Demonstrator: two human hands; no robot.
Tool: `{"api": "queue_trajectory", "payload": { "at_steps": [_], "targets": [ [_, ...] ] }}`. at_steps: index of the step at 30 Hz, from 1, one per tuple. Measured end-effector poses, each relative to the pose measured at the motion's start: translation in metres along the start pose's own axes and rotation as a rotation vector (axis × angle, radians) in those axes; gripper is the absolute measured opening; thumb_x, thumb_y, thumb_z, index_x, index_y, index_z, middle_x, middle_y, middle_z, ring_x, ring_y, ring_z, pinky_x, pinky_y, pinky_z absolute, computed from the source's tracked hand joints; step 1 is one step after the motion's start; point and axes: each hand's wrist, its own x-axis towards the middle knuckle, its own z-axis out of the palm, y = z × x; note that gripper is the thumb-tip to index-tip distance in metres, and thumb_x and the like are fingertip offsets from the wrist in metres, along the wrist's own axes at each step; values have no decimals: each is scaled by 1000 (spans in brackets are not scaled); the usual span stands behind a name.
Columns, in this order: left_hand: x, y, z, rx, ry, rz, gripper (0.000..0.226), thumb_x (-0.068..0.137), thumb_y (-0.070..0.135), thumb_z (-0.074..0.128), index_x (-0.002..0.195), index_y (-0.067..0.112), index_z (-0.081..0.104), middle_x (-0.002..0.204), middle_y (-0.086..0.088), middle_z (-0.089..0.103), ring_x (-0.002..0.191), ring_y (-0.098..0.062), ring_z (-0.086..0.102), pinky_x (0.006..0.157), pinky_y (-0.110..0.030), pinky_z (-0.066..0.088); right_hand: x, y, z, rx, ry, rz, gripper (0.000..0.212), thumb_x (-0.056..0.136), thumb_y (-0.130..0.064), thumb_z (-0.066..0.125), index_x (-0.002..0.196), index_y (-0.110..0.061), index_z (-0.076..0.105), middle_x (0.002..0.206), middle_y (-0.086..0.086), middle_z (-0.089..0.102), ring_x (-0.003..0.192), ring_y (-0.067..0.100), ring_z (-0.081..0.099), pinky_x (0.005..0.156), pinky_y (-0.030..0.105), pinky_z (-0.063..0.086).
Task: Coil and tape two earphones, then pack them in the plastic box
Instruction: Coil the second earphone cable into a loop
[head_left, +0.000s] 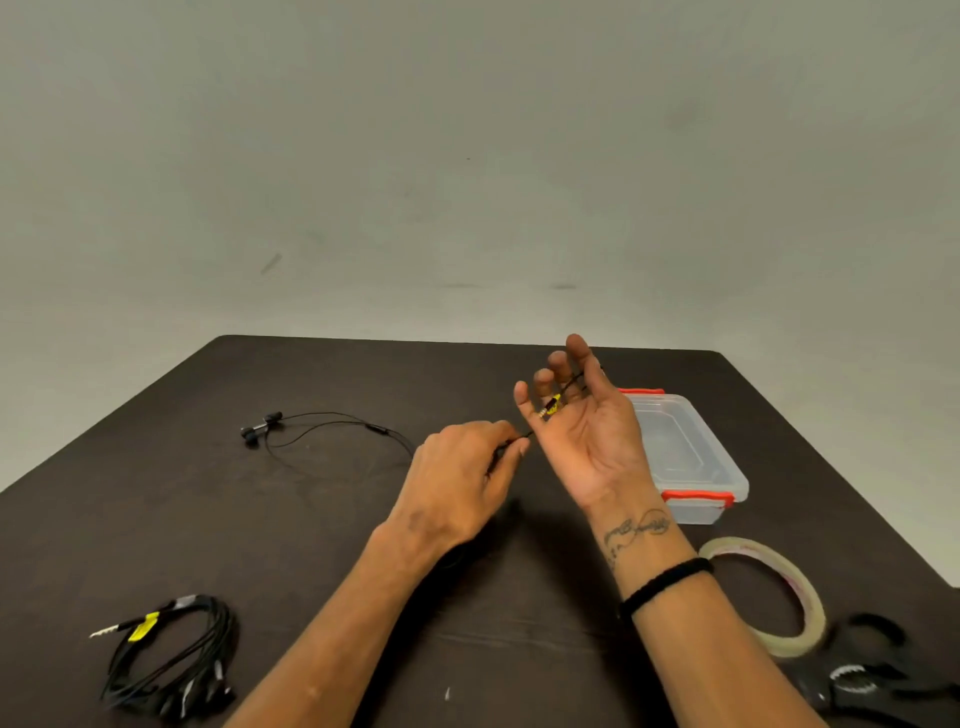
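One earphone was being coiled; the winding had only begun.

Nearest lay a bundle of black cables (171, 654) at the left, with scissors (872, 675) and a tape roll (769, 597) at the right. Above the table (311, 519) the left hand (462, 483) pinched the black cord between curled fingertips, while the right hand (587, 436) stood palm up, fingers spread and nearly straight, with the yellow-tagged plug end (550, 408) lying across them (a turn or two of cord, I judged). Beyond, the earphone (322, 431) trailed to its buds at the far left, and the plastic box (685, 457) sat just behind the right hand. Next, the left hand would need to feed cord round those fingers under even tension.
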Motion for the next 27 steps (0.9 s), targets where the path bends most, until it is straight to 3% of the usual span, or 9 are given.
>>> {"api": "queue_trajectory", "payload": {
  "at_steps": [4, 10, 14, 18, 22, 24, 27],
  "targets": [
    [0, 4, -7, 42, 46, 20, 32, 103, 48, 48, 78, 29, 55, 66, 11, 56, 59, -11, 52, 57, -36, 49, -1, 2, 1, -55, 47, -54, 21, 109, -25, 48, 110, -20, 68, 74, 0, 56, 66, 14, 51, 81, 36, 50],
    [0, 5, -13, 2, -4, -17, 37, 97, 48, 51, 68, 26, 51, 55, 8, 54, 52, -12, 51, 54, -30, 46, -5, 9, 4, -302, 19, -50, 40, 111, -38, 39, 78, -20, 52, 66, -1, 40, 60, 14, 38, 73, 36, 41],
    [0, 4, -15, -9, -45, -33, 35, 94, 44, 45, 67, 22, 53, 55, 6, 57, 50, -14, 53, 55, -35, 50, -6, 16, 9, -784, -3, -173, 42, 111, -33, 38, 73, -19, 51, 67, 1, 53, 66, 14, 48, 75, 38, 44],
    [2, -4, -23, -24, -27, -24, 30, 90, 42, 50, 66, 25, 57, 52, 9, 57, 50, -13, 55, 52, -25, 46, -15, 25, 10, -1288, -52, -272, 44, 111, -32, 38, 73, -17, 53, 71, 0, 57, 65, 6, 52, 66, 26, 47],
    [1, -9, -31, -60, -22, -13, 20, 79, 37, 55, 61, 28, 52, 51, 10, 56, 50, -15, 55, 51, -22, 42, -19, 26, 9, -1518, -98, -299, 42, 112, -33, 34, 76, -22, 53, 70, -6, 58, 62, -2, 55, 57, 12, 43],
    [2, -10, -34, -54, 4, -13, 21, 77, 33, 54, 59, 30, 45, 48, 10, 51, 49, -16, 51, 51, -20, 38, -19, 25, 9, -1580, -112, -290, 43, 112, -34, 35, 76, -22, 55, 72, -6, 61, 65, 2, 58, 59, 16, 44],
    [2, -15, -37, -51, 43, -21, 20, 77, 32, 54, 61, 25, 46, 49, 9, 48, 48, -17, 49, 51, -21, 37, -19, 26, 7, -1619, -159, -217, 44, 109, -36, 39, 73, -22, 59, 72, -5, 64, 67, 7, 59, 69, 36, 50]
  ]
}}
